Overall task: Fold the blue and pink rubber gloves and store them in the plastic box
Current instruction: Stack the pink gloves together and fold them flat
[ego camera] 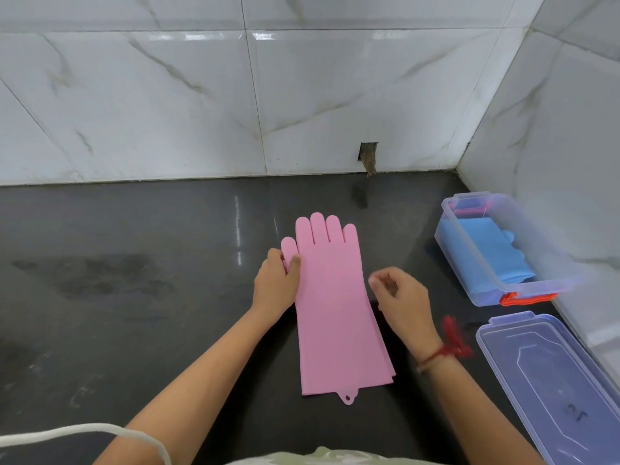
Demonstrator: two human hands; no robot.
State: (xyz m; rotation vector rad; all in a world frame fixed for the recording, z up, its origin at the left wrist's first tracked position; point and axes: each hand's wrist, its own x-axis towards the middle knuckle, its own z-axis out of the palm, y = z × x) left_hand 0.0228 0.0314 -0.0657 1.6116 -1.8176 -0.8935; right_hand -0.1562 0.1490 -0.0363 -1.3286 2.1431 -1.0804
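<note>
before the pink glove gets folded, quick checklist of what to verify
1. Pink glove lies flat, fingers pointing away: ok.
2. Left hand pins the glove at its thumb edge: ok.
3. Right hand grips the glove: not ok, it hovers beside the right edge.
4. Plastic box is open: ok, lid lies apart on the counter.
5. Blue glove already in the box: ok.
6. Room left in the box for the pink glove: cannot tell.
</note>
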